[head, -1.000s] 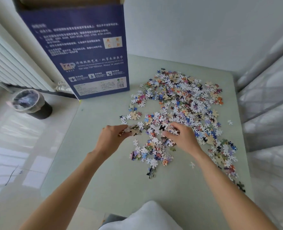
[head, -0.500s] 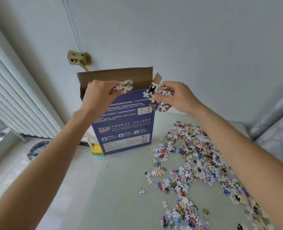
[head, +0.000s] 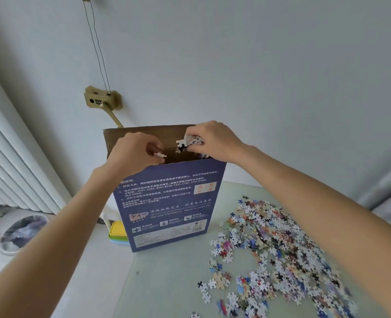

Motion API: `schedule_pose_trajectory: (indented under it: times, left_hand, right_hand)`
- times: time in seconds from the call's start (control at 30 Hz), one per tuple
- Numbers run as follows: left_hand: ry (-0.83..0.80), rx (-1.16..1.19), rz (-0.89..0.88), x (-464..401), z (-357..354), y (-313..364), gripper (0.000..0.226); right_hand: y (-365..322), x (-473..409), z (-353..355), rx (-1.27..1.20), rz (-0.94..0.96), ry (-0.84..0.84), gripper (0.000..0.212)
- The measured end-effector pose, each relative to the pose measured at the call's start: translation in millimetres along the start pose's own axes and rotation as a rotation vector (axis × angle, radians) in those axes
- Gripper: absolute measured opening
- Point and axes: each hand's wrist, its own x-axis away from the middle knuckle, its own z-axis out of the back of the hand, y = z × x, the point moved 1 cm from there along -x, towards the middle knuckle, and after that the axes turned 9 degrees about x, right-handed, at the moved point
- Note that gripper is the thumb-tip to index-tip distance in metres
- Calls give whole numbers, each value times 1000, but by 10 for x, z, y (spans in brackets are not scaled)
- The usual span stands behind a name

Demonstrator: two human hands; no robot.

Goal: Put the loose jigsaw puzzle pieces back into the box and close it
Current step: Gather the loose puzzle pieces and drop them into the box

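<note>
The loose jigsaw puzzle pieces (head: 279, 246) are thin, light cardboard that slips apart easily, so they are best gathered in pinched handfuls or scooped off the surface with cupped fingers, and carried low over the opening so strays fall inside. Most of them lie scattered over the right half of the pale green table (head: 167, 283), reaching toward its near right edge. The tall blue puzzle box (head: 169, 203) stands upright near the table's far left edge, its top open and its brown flap raised behind; it looks light and likely to tip, so closing it probably calls for steadying the side while folding the flap down. The left hand (head: 132, 154) pinches a few pieces at the box mouth, and the right hand (head: 213, 141) is curled round a larger bunch directly above the opening. Half a second ago both hands were in front of the box's upper edge with their pieces; now they have moved over the mouth itself, ready to let go. Beyond the table's left edge a lined waste bin (head: 20, 232) sits on the floor.
</note>
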Motion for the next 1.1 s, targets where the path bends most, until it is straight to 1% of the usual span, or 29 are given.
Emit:
schedule_pose_trajectory:
  times: [0.07,0.13,0.2,0.27,0.33,0.4,0.47,0.57,0.8,0.9,1.1]
  left_hand:
    - [53,107,-40,49,-2,-15,22]
    - [97,134,-66,78,-23,-38,27]
    - [126,131,-70,78,-35,-55,25]
    - [132,107,-71,61,-41,-50,18]
    - [128,52,-88,39,-39,-37,10]
    - [123,2,-113,42,-38,-27,11]
    - [106,0,-145,86,-44,-32,12]
    - [77,12,-184,188,-61,-61,6]
    - [130,-63,-277,291,-136,-42,8]
    - [171,-119,-322,348,-163,-17,10]
    - [286,-237,-373,487,-260,5,19]
  right_hand:
    - [-19,-13,-50,103,72,-10,22]
    - [-36,-30,-83,155,111,-17,29]
    - [-40,-49,-97,149,112,-15,33]
    - [-55,-64,-109,108,107,-18,35]
    - [-91,-81,-147,86,112,-22,35]
    - [-133,-87,-185,84,100,-34,33]
    - [-155,-75,-214,60,81,-35,26]
    - [-188,-15,-243,-7,61,44,20]
    - [-266,153,-344,9,-26,192,33]
    - [-269,209,-344,-6,-67,262,26]
    - [-262,372,-385,-165,-135,407,20]
